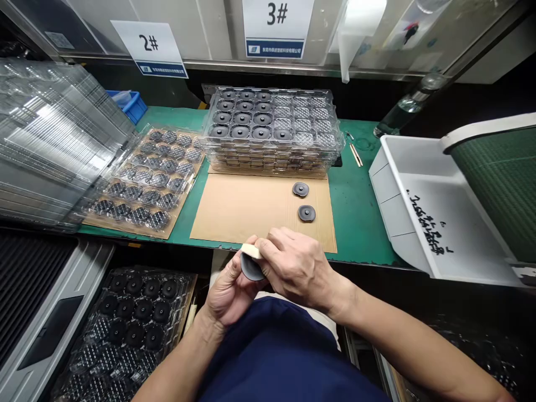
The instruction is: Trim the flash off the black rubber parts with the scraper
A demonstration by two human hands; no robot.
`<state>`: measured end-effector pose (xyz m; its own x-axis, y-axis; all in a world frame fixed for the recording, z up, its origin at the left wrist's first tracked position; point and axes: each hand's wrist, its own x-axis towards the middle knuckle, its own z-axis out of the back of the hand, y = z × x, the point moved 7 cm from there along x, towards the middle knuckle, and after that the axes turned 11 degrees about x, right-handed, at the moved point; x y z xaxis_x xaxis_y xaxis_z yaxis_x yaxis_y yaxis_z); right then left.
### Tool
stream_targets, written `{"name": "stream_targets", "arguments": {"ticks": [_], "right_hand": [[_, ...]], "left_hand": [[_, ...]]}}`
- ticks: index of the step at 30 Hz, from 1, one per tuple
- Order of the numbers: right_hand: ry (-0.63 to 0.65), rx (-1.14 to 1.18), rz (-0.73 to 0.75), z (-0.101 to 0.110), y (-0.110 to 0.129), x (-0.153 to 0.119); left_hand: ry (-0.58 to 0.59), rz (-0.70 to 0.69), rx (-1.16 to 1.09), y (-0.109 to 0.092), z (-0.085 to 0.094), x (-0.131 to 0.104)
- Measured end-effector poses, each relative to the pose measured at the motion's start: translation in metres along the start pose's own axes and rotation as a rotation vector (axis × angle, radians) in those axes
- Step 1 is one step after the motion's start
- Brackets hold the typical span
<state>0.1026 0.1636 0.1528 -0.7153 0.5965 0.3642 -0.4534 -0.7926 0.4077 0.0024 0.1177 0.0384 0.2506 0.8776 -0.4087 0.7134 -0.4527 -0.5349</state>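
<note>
A dark round part (252,269) is pinched in my left hand (232,287), just past the table's front edge. My right hand (293,268) has its fingers curled round a pale cream piece (251,251), which rests against the part's upper rim. Two similar dark parts, one (300,189) behind the other (307,213), lie on the brown cardboard (247,206). Behind the cardboard stands a stack of clear trays (272,151), its top tray partly filled with dark parts.
Another clear tray (146,173) lies on cardboard at the left, beside tall stacked clear trays (54,134). A white bin (391,195) stands at the right, near tweezers (355,154) and a bottle (406,109). Below left sits a tray of dark parts (134,312).
</note>
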Motion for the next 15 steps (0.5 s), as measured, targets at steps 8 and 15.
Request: {"name": "stream_targets", "arguments": {"ticks": [8,15], "right_hand": [[0.054,0.126,-0.207,-0.002,-0.008,-0.014],[0.21,0.014,0.175,0.001,0.009,0.003]], "left_hand": [[-0.122,-0.101,0.086,-0.022,0.014,-0.004],[0.064,0.141,0.049,0.002,0.0,-0.004]]}}
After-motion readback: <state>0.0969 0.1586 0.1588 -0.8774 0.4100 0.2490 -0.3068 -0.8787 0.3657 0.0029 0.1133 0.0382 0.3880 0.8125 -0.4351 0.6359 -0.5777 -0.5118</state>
